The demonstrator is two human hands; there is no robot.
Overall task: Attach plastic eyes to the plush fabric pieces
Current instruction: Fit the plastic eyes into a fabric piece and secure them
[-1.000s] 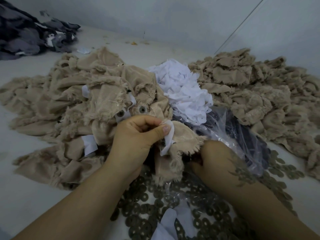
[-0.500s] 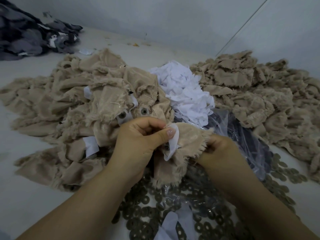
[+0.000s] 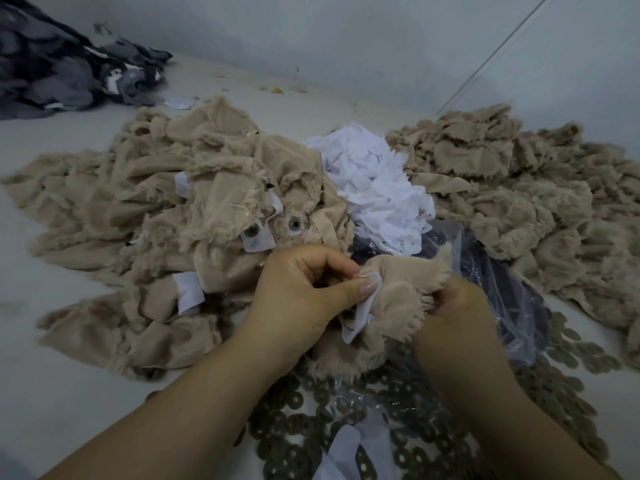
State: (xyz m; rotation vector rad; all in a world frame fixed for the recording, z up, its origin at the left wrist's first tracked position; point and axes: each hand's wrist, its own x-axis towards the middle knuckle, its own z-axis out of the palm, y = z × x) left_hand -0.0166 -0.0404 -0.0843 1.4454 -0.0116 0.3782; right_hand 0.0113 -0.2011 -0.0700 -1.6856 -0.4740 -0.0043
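Observation:
A beige plush fabric piece (image 3: 401,292) with a white backing patch (image 3: 362,315) is held up between both hands at the middle. My left hand (image 3: 298,292) pinches the patch and fabric with thumb and fingers. My right hand (image 3: 453,306) grips the piece's right frayed edge, its fingertips hidden behind the fabric. Just beyond, a plush piece on the left pile shows two fitted plastic eyes (image 3: 294,222). Dark round washers (image 3: 304,441) lie scattered in front of me.
A big pile of beige plush pieces (image 3: 145,209) spreads at the left, another pile (image 3: 533,202) at the right. White patches (image 3: 377,188) are heaped between them. A clear plastic bag (image 3: 512,299) with dark parts lies under my right hand. Dark fabric (image 3: 52,71) sits far left.
My right hand has risen from beneath the plush piece to grip its right edge, and the piece has lifted slightly. My left hand keeps its pinch.

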